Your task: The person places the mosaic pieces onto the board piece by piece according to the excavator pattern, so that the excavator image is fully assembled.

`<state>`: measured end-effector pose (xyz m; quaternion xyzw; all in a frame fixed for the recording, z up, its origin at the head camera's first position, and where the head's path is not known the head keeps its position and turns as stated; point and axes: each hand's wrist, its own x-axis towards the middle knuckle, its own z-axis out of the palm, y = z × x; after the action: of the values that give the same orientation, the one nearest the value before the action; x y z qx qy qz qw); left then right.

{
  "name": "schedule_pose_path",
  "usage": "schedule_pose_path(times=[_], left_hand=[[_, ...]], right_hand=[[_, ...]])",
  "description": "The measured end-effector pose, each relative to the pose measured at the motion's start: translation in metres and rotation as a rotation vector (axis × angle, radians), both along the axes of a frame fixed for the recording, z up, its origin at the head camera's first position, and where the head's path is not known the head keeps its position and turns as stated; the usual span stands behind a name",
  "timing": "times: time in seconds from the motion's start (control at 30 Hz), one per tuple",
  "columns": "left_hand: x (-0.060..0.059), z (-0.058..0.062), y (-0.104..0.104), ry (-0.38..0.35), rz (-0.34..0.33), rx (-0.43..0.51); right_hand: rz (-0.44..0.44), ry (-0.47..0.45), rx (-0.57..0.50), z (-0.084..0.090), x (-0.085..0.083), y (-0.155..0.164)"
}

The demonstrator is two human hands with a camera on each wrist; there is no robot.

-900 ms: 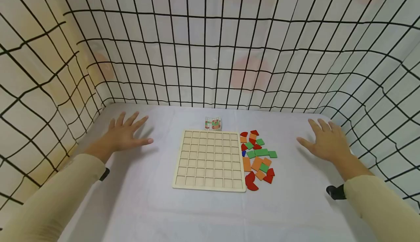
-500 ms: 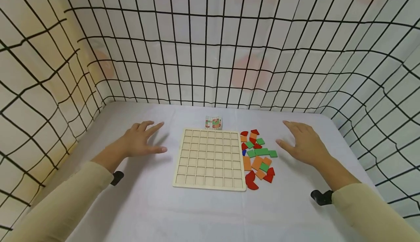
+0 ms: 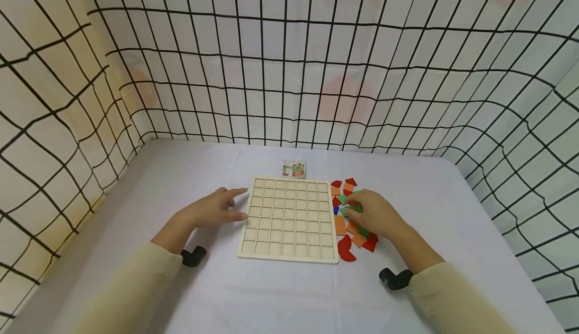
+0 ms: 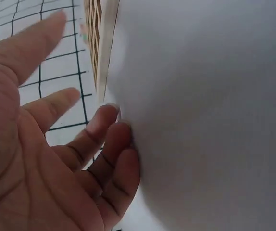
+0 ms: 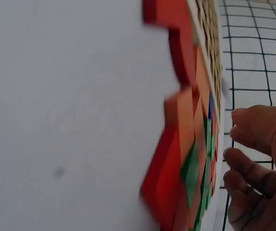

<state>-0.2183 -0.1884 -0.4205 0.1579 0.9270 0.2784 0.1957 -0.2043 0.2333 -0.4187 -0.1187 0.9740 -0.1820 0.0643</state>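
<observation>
Board: wooden grid board [image 3: 288,221] lies flat at table centre, every cell bare.
Pieces: coloured pieces [image 3: 348,246] in red, orange, green and one blue, heaped just off the board's 3 o'clock edge.
Head view: gives the whole layout, both hands low on the white table [image 3: 280,294], one either side of the board (mesh walls [image 3: 289,72] all round).
Left wrist view: palm up close, and it shows what the head view cannot, the fingertips [image 4: 113,111] bent down onto the tablecloth right beside the board's edge [image 4: 106,48].
Right wrist view: pieces seen side-on, overlapping one another in a loose stack [image 5: 186,159]; blurred, so edges run together.
Left hand: left hand [image 3: 212,211] at the board's 9 o'clock, forefinger stretched towards the frame, the other fingers loosely bent, gripping nothing.
Right hand: right hand [image 3: 375,216] sits over the middle of the pile, knuckles up, fingers curled down among the green pieces [image 3: 355,208]; whether it has one pinched, I cannot tell, the hand covers its own tips.
Ring: in the right wrist view a ring [image 5: 256,191] shows on one finger.
Card: small patterned card [image 3: 294,169] lies just past the board's 12 o'clock edge.
</observation>
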Motion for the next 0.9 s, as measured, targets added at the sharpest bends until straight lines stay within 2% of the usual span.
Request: schedule_pose_path(times=[0.17,0.3,0.43,0.63,0.77,0.9], left_hand=[[-0.002,-0.010,0.009,-0.014,0.044,0.003],[-0.001,-0.012,0.011,-0.022,0.070,-0.001],[0.002,-0.011,0.013,-0.014,0.072,0.019],[0.006,-0.012,0.012,0.023,0.081,0.026],[0.007,-0.014,0.011,0.034,0.086,0.037],[0.006,-0.017,0.009,0.045,0.095,0.043]], right_hand=[[-0.014,-0.056,-0.028,-0.004,-0.007,-0.015],[-0.032,-0.087,-0.062,-0.008,-0.010,-0.020],[-0.073,-0.082,-0.103,-0.012,-0.010,-0.022],[-0.186,-0.045,-0.071,-0.014,-0.007,-0.026],[-0.215,-0.026,-0.050,-0.017,-0.007,-0.024],[-0.235,-0.043,-0.082,-0.017,-0.009,-0.022]])
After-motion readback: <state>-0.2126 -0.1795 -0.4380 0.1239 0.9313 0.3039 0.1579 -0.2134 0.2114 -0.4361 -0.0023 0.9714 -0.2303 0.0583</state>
